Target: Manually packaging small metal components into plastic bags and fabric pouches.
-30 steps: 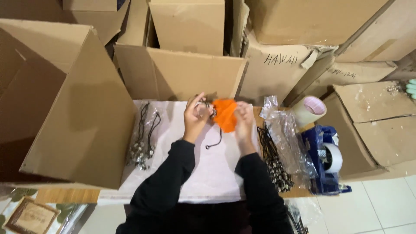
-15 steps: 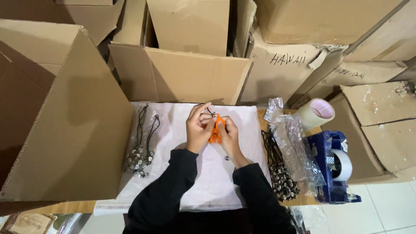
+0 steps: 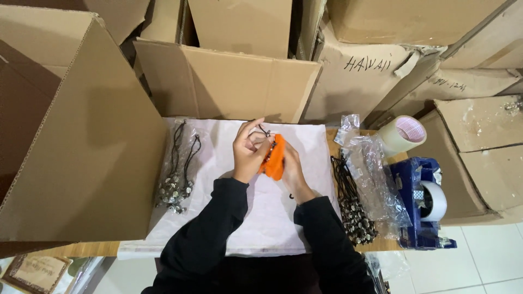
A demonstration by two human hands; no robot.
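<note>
while cardboard boxes crowd the white sheet, our left hand and right hand pinch the orange pouch between them, black cord above.

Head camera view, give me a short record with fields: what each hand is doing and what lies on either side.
left hand: left hand pinches a thin dark cord at the small orange cloth pouch
right hand: right hand holds the pouch from its other side
left side: dark cord necklaces with shell beads on white paper sheet
right side: pile of beaded necklaces, clear plastic bags, blue tape dispenser
</note>
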